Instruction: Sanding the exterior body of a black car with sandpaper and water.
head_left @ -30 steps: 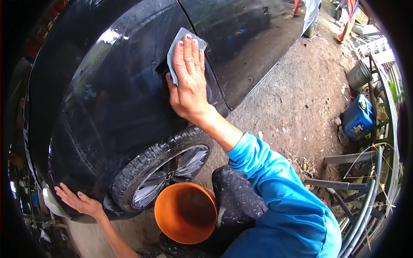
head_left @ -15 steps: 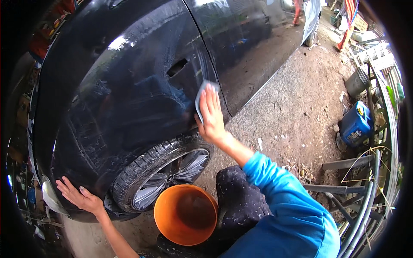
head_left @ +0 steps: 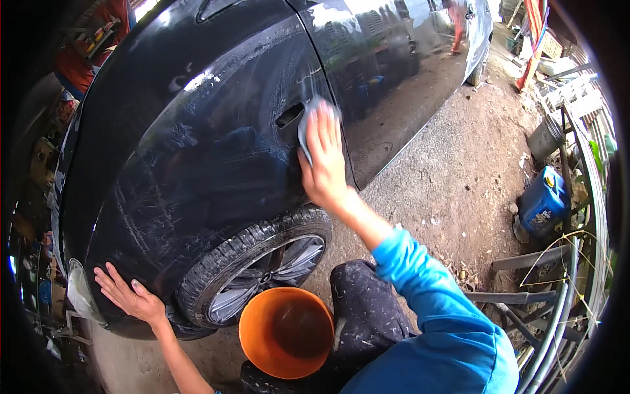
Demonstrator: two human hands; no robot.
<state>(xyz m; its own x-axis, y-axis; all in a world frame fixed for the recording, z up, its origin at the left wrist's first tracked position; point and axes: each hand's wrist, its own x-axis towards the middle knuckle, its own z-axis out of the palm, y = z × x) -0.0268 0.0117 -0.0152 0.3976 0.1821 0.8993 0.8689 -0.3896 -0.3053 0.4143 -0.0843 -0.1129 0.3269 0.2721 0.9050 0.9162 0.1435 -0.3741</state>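
Note:
A dark car's front fender (head_left: pixel 203 177) fills the left and middle, wet-looking and marked with pale scuffs and streaks. My right hand (head_left: pixel 323 161) presses a grey sheet of sandpaper (head_left: pixel 304 134) flat against it, just right of a small dark slot (head_left: pixel 289 115) and close to the door seam. The fingers lie stretched together over the sheet, covering most of it. Lower left, my left hand (head_left: pixel 133 300) rests open on the bodywork, between the headlight (head_left: pixel 83 292) and the wheel (head_left: pixel 262 269), fingers stretched and holding nothing.
An orange bucket (head_left: pixel 247 341) stands between the wheel and my dark, paint-spotted trouser leg (head_left: pixel 364 302). Along the right are metal tubes (head_left: pixel 564 322), a blue jerrycan (head_left: pixel 541 203) and a grey bucket (head_left: pixel 546 139). Bare dirt ground (head_left: pixel 440 190) runs beside the car door (head_left: pixel 394 98).
My right hand has slid the sandpaper upward along the fender, to beside the slot. The whole view has shifted a little; my left hand stays on the bodywork.

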